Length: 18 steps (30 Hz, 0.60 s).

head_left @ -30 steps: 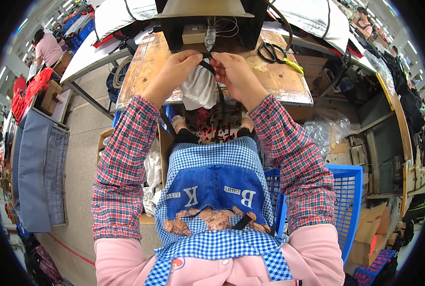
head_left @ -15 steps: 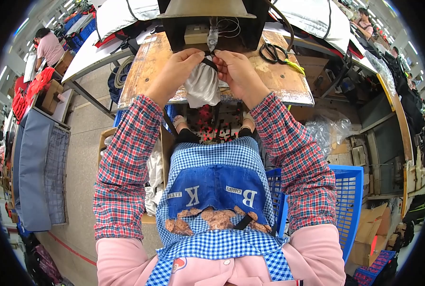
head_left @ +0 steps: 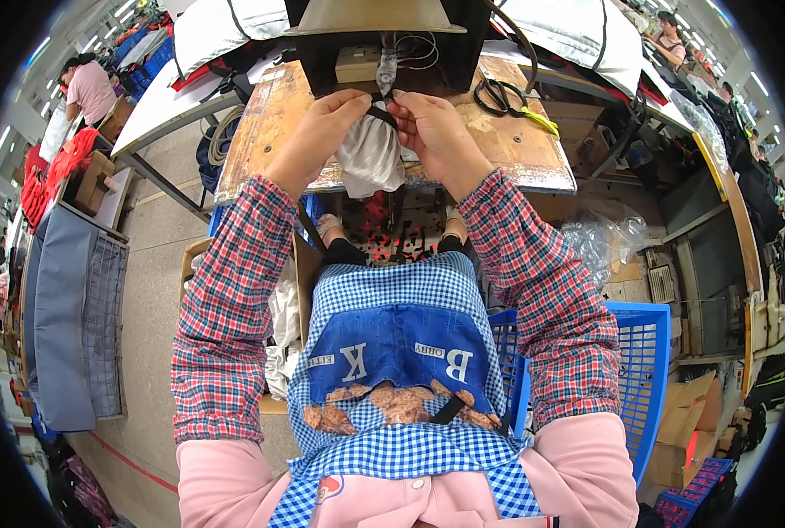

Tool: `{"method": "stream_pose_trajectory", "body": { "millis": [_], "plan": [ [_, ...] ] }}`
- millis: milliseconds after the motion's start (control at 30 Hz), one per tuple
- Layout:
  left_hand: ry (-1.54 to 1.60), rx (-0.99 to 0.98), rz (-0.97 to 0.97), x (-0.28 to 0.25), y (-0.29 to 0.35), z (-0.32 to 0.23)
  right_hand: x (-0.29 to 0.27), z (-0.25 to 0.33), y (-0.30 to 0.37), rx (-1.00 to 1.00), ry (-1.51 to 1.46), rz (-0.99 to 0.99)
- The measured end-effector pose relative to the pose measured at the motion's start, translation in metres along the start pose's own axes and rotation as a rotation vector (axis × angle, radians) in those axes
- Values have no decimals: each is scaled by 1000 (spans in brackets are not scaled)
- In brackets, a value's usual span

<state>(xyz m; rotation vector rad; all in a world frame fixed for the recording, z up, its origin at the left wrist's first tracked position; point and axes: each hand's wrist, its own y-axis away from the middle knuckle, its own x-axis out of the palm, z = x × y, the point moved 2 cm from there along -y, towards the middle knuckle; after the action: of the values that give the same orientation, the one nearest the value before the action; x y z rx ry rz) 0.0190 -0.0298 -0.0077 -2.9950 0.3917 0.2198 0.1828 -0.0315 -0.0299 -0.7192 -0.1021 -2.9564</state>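
A short black strap (head_left: 384,115) stretches between my hands at the front of a dark machine (head_left: 375,19). The fingertips of my left hand (head_left: 311,139) pinch its left end. My right hand (head_left: 446,145) holds the other end between thumb and forefinger, its remaining fingers curled. Shiny whitish fabric (head_left: 370,160) hangs below the strap, over the front edge of the worn wooden table (head_left: 265,132). Just beyond my fingertips is the machine's narrow metal post (head_left: 387,72); the fingertips partly hide the strap's ends.
Black-handled scissors (head_left: 501,97) with a yellow part lie to the right on the table. A blue plastic basket (head_left: 646,378) stands at my right side. A cardboard box (head_left: 201,264) with pale fabric is at my left. Other people sit farther back on both sides.
The view has shifted slightly. Both hands keep their pinch on the black strap at nearly the same spot by the post.
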Motion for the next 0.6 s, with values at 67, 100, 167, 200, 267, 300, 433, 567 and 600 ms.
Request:
{"method": "stream_pose_trajectory", "body": {
  "millis": [67,100,167,200,267,300,433,567,600],
  "plan": [
    [-9,-4,-5,0,0,0,0,1,0,1,4,0],
    [-2,-3,2,0,-1,0,0,0,0,-1,0,-1],
    [4,-2,9,0,-1,0,-1,0,-1,-4,-4,-3],
    [8,0,15,0,-1,0,-1,0,-1,-2,-3,-5],
    [13,4,20,0,-1,0,-1,2,0,-1,-2,-7],
    [-2,16,4,-1,-1,-1,0,3,1,-12,-25,-10],
    [19,14,29,-5,5,-4,1,9,9,-15,-54,-12],
    [71,1,37,-18,21,3,-8,13,34,-4,125,60],
    [124,-42,99,-17,28,1,-12,13,39,-116,309,66]
  ]
}}
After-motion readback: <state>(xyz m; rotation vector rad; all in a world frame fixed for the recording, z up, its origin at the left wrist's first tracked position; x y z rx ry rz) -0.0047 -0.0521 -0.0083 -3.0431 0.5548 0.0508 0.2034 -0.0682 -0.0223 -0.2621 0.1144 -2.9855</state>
